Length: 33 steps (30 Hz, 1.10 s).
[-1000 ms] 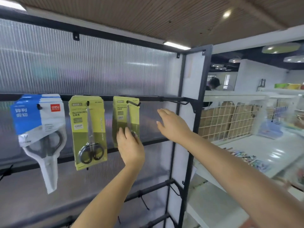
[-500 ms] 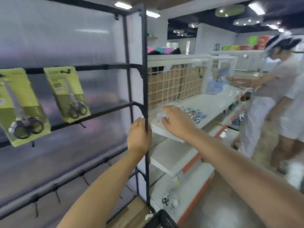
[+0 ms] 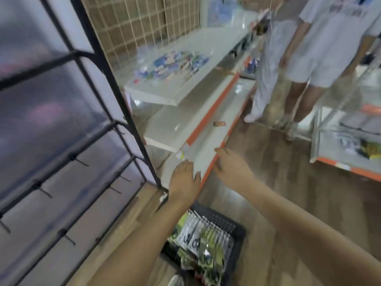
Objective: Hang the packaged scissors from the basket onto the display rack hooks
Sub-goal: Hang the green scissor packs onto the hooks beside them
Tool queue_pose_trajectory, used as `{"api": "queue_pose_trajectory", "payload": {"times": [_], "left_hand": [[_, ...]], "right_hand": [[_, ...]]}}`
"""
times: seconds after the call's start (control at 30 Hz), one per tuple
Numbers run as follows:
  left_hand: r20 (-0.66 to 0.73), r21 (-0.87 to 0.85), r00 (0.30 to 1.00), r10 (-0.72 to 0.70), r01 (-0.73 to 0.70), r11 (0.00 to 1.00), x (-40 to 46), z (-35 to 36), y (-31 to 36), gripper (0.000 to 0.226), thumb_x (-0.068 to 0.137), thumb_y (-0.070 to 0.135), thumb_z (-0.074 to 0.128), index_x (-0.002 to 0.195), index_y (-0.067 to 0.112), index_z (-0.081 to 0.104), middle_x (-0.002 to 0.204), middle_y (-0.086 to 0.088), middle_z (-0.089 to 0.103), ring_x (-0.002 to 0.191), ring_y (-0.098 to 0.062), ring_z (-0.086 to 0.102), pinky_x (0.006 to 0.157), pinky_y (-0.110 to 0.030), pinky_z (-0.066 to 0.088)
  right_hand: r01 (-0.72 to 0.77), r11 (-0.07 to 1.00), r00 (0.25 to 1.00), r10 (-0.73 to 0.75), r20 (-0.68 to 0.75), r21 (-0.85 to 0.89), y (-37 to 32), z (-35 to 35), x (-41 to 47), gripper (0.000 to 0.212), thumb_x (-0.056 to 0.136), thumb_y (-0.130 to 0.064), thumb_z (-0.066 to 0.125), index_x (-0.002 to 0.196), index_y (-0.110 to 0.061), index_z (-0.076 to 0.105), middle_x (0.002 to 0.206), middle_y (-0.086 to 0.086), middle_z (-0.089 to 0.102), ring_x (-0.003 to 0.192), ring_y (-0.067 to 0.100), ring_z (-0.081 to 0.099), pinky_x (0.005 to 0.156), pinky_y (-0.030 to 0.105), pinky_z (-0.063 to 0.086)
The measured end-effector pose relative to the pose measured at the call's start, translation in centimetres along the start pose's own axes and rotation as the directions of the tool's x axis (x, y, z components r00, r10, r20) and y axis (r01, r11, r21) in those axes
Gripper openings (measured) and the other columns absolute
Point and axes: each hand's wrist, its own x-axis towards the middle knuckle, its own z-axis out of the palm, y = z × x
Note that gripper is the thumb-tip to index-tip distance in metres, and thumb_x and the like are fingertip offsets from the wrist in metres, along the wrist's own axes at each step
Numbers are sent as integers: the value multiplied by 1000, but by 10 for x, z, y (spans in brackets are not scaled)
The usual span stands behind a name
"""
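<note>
Both hands were empty, and the next pack lay below and behind them. The basket (image 3: 237, 234), dark plastic with a lattice wall, stood on the wooden floor at the foot of the display rack (image 3: 115, 83), directly under the person's forearms and nearer the body than either hand. The left hand (image 3: 184, 178) hung with fingers straight and loosely spread, holding nothing, over the front edge of the lowest white shelf (image 3: 206, 145); the right hand (image 3: 231, 168) hovered just beside it, fingers relaxed and also holding nothing. The left forearm crossed the basket's near corner, so that hand seemed the closer of the two, though the margin was small. The packaged scissors (image 3: 206, 244) stood on edge in the basket, packed like files, their long axes running up toward the camera and their flat faces stacked roughly along the basket's length. The view was blurred, so an exact tally could not be made: there looked to be about a dozen packs, white-backed ones toward the far end and yellow-green ones nearer. One basket, two hands, and on the rack's lower rails at least six bare hooks (image 3: 81, 162) were visible, none carrying anything. Two other people stood in the aisle beyond. Reaching a pack would likely call for drawing a hand back and down.
</note>
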Motion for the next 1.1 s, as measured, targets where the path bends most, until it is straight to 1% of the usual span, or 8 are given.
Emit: {"api": "queue_pose_trajectory", "payload": {"times": [0.13,0.27,0.47,0.63,0.77,0.83,0.97,1.1], "left_hand": [[208,4,972,-113,115,993,-37,81,-41,43,100,30,40,135,7,45,139,-9,46,129,-26,42,104,-35,35],[361,83,915,-182,163,983,-75,147,-95,38,100,31,38,130,7,46,138,-6,45,129,-23,40,104,-31,33],[538,166,794,-282,229,959,-125,226,-182,39,100,25,37,135,11,43,142,-4,43,131,-20,38,106,-27,30],[643,266,692,-328,199,943,-155,285,-233,39,101,26,35,135,9,44,142,-6,43,133,-20,36,107,-24,24],[705,287,637,-313,147,946,-148,341,-257,47,102,29,30,146,12,28,154,-2,25,143,-16,18,114,-24,14],[704,300,645,-297,110,948,-130,374,-263,48,102,29,30,146,11,27,156,-4,22,144,-16,14,114,-25,12],[642,218,729,-237,123,968,-88,441,-270,32,99,27,41,119,4,52,130,-11,49,124,-25,42,100,-35,37],[643,169,745,-179,89,982,-59,502,-279,36,98,31,43,122,4,49,124,-10,51,116,-26,46,90,-38,43]], "right_hand": [[-121,991,980,111,163,52,42,87,-43,20,92,-12,45,110,-5,52,111,11,56,101,33,54,75,34,42],[-305,950,912,272,307,64,69,182,-97,39,97,-18,43,135,-8,42,131,5,51,118,23,49,88,32,44],[-556,828,746,461,481,69,88,314,-178,34,96,-17,43,129,-13,48,121,2,55,102,19,55,74,27,44],[-678,735,608,539,583,29,103,402,-221,37,96,-17,41,133,-14,46,130,1,51,113,18,49,87,30,43],[-739,673,559,595,578,21,125,453,-228,41,97,-18,41,137,-11,41,137,3,45,122,20,46,91,29,40],[-760,649,550,624,555,24,140,477,-224,38,96,-16,43,133,-9,44,132,6,48,118,23,47,87,30,39],[-786,614,570,672,473,73,171,529,-206,36,93,-13,44,128,-8,47,126,8,52,116,24,49,87,31,42],[-774,615,614,674,410,149,198,580,-173,32,94,-12,45,125,-6,46,117,11,53,109,26,52,81,33,43]]}}
